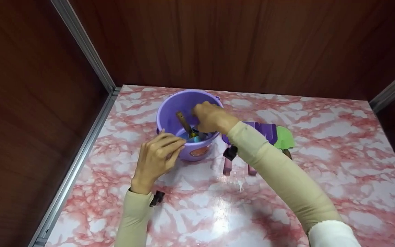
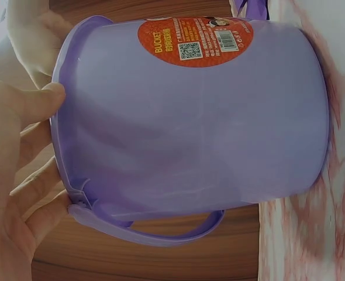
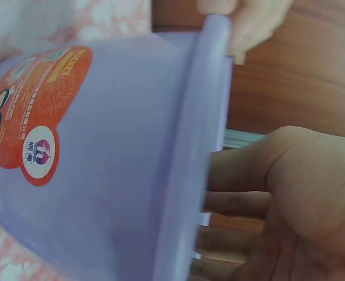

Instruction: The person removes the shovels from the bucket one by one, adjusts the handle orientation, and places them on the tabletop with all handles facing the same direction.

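A purple bucket (image 1: 165, 118) stands upright on the table. With its thumb outside the rim and its fingers over the inner side, my left hand (image 1: 157, 154) grips the bucket's near edge. My right hand (image 1: 209, 116) reaches down over the opposite side, its fingers inside the bucket; in the right wrist view the rim hides the fingertips. I cannot tell whether they hold something. Within the bucket, a brown-handled tool (image 1: 183, 121) leans up, with small blue and dark pieces at its foot. The bucket's handle (image 2: 166, 239) hangs down its side in the left wrist view.
Right of the bucket, partly under my right forearm, lie purple pieces (image 1: 268, 132) with pink handles (image 1: 227, 166). Beside them is a green flat blade (image 1: 284, 138) with a brown handle. Brown wood-look panels (image 1: 235, 44) border the marbled table (image 1: 197, 206) at the back and sides.
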Action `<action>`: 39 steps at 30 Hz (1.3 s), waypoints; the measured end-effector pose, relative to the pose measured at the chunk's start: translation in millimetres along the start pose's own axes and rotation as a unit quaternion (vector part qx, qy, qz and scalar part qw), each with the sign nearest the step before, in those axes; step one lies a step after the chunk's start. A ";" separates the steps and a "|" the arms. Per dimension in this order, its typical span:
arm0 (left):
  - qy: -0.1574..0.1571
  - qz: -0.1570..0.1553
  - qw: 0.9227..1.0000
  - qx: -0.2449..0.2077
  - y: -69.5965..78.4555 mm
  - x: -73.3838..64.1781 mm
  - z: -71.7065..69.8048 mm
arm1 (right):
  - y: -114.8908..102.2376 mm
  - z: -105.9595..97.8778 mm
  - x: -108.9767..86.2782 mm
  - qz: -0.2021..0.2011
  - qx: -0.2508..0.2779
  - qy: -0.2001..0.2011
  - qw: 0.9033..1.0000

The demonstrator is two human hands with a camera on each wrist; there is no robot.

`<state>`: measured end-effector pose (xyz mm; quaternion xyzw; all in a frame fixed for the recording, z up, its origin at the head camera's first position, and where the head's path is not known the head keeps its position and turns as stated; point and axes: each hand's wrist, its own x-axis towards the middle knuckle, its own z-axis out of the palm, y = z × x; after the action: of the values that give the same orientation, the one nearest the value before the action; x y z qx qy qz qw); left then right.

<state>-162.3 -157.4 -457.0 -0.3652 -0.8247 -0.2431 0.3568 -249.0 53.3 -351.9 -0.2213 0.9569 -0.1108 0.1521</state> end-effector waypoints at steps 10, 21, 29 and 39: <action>-0.005 -0.002 1.000 0.005 1.2 0.3 -0.9 | -11.2 6.1 23.2 0.081 -0.109 -0.117 0.984; -0.006 -0.007 1.000 0.011 -0.2 0.0 -1.5 | -17.0 9.9 35.7 0.117 -0.137 -0.139 0.974; -0.001 -0.001 1.000 0.004 0.1 1.4 2.0 | -2.8 4.1 35.4 0.107 -0.089 -0.138 0.981; -0.004 -0.007 1.000 0.008 0.9 1.9 0.7 | -9.8 -8.4 25.0 0.096 -0.093 -0.108 0.985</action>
<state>-162.8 -155.6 -455.8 -0.3572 -0.8307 -0.2374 0.3549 -269.4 34.5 -347.3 -0.1519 0.9578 0.0185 0.2433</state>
